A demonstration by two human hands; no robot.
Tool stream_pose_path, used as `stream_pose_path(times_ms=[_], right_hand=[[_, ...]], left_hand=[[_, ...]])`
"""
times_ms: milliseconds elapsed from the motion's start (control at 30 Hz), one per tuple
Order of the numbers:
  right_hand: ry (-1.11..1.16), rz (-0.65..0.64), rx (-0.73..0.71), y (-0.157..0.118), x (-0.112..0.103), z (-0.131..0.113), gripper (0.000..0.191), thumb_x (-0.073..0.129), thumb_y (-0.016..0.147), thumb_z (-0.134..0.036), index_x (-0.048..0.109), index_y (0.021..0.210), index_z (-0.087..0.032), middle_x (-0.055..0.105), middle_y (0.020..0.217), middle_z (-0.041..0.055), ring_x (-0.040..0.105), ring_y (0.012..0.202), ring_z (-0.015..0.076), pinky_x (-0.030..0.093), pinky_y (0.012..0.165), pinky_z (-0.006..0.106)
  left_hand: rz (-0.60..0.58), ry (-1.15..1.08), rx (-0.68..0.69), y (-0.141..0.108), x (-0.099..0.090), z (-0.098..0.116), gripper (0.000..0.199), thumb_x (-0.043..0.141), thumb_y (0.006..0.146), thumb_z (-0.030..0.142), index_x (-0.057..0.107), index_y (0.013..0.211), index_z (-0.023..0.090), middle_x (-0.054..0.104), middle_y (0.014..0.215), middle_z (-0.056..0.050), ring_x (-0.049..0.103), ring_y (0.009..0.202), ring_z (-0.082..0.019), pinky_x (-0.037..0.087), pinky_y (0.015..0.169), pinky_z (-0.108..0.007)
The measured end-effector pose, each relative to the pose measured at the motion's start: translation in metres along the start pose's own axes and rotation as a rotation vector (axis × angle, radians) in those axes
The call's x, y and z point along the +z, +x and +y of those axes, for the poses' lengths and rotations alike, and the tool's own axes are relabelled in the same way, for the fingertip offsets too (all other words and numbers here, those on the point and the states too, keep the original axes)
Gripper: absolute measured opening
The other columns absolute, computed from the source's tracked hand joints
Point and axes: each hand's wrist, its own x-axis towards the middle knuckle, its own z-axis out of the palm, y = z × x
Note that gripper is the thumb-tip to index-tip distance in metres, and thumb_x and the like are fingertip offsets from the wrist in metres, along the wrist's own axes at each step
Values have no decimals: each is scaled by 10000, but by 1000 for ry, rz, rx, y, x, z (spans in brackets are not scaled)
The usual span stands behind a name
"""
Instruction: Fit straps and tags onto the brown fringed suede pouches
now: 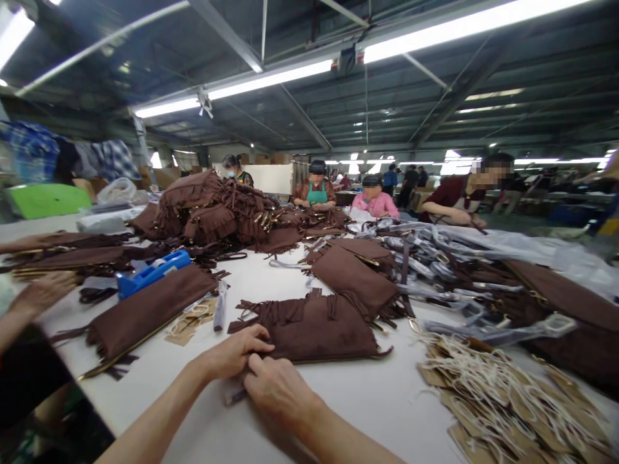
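On the white table (372,406), a brown bag (314,332) stretches lengthwise left to right, fringe (278,311) along its far side. At its near left corner, left hand (239,351) and right hand (280,392) bunch close together; I can't tell what they pinch.

The pouch (312,332) is brown, the tabletop (387,399) white.
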Motion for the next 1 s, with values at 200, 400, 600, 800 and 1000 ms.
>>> stream_pose_path(times_ms=[200, 400, 600, 800, 1000], right_hand=[[165, -56, -138, -14, -10, 23, 90, 545, 926, -257, 619, 927, -205, 672, 982, -19, 652, 821, 128, 430, 536, 210], [50, -291, -130, -65, -33, 89, 136, 522, 887, -123, 636, 865, -193, 686, 873, 22, 641, 707, 139, 398, 576, 220], [-175, -298, 291, -144, -58, 187, 338, 430, 743, 78, 638, 799, -183, 694, 851, 60, 666, 699, 160, 374, 564, 240], [120, -221, 318, -100, -44, 95, 342, 391, 861, -11, 659, 981, -187, 710, 1021, 75, 659, 929, 193, 484, 777, 264], [277, -20, 347, -75, -11, 71, 441, 518, 894, -155, 513, 1335, -183, 505, 1410, 133, 459, 1267, 299, 328, 1083, 479]], left_hand=[[128, 156, -86, -1, 20, 4, 194, 526, 837, 136, 668, 949, 204, 604, 1059, -49, 566, 976, -185, 446, 874, -289], [104, 309, -107, -12, 18, 6, 95, 533, 890, 155, 604, 843, 197, 615, 1000, -28, 560, 968, -168, 442, 856, -256], [158, 394, -230, -8, 14, 17, 126, 536, 887, 207, 595, 779, 177, 615, 909, -36, 577, 887, -185, 458, 799, -291], [257, 508, -352, 31, 40, 34, 89, 501, 907, 203, 576, 873, 170, 619, 942, -71, 575, 920, -230, 452, 809, -343], [413, 514, -460, 31, 25, 32, 250, 291, 975, 171, 518, 873, 192, 602, 915, -43, 604, 818, -169, 447, 695, -261]])
